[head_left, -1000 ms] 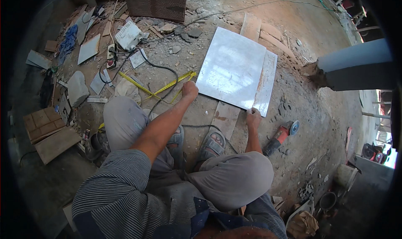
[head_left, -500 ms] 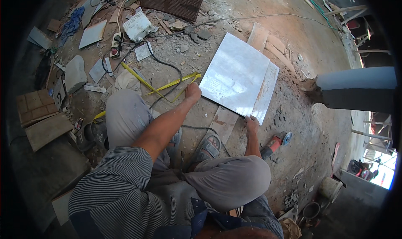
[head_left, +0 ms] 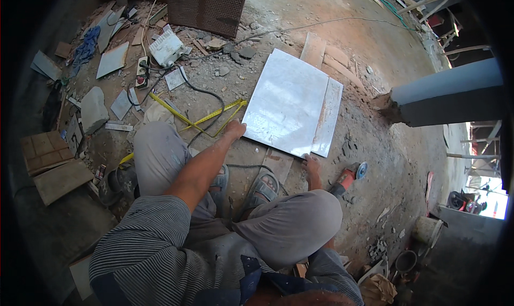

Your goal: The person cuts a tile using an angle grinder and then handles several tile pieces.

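A large glossy white tile (head_left: 281, 105) lies over a second piece (head_left: 329, 122) with a rough strip along it, both resting across a board (head_left: 311, 47). My left hand (head_left: 234, 128) grips the upper tile's near-left corner, fingers curled round the edge. My right hand (head_left: 310, 164) holds the near edge at the right corner. Beside my left hand an unfolded yellow folding rule or tape (head_left: 217, 112) lies crossed on the ground. A red angle grinder (head_left: 348, 178) with a disc lies to the right of my right hand.
A power strip (head_left: 142, 73) with trailing cables, broken tile offcuts (head_left: 111, 59), rubble and a blue cloth (head_left: 85, 52) lie at left. A perforated dark panel (head_left: 206, 8) stands behind. A pillar (head_left: 444, 91) is at right, buckets (head_left: 425, 226) at lower right, my sandalled feet (head_left: 259, 191) just below the board.
The upper tile has shifted a little toward me, with both hands moving back along with it. The camera view has also shifted slightly.
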### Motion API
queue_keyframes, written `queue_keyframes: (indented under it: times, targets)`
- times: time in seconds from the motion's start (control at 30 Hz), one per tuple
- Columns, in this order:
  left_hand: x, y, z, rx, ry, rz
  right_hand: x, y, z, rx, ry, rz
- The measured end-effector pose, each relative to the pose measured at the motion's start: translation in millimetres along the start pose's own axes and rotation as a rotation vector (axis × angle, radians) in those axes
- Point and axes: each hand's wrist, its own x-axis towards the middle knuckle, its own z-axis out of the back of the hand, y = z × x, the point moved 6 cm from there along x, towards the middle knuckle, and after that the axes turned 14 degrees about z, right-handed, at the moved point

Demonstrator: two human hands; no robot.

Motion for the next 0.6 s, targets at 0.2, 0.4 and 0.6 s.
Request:
queue_keyframes:
  times: [0.2,0.4,0.6]
  targets:
    - [-16,-3,4,-0.217,0.289,0.044,-22,35,-10,0.046,0.025,0.066]
    - [-7,-3,-6,-0.799,0.444,0.02,-18,61,-22,0.239,0.013,0.048]
    - [-1,3,-11,-0.839,0.359,0.14,1,64,-39,0.27,0.004,0.052]
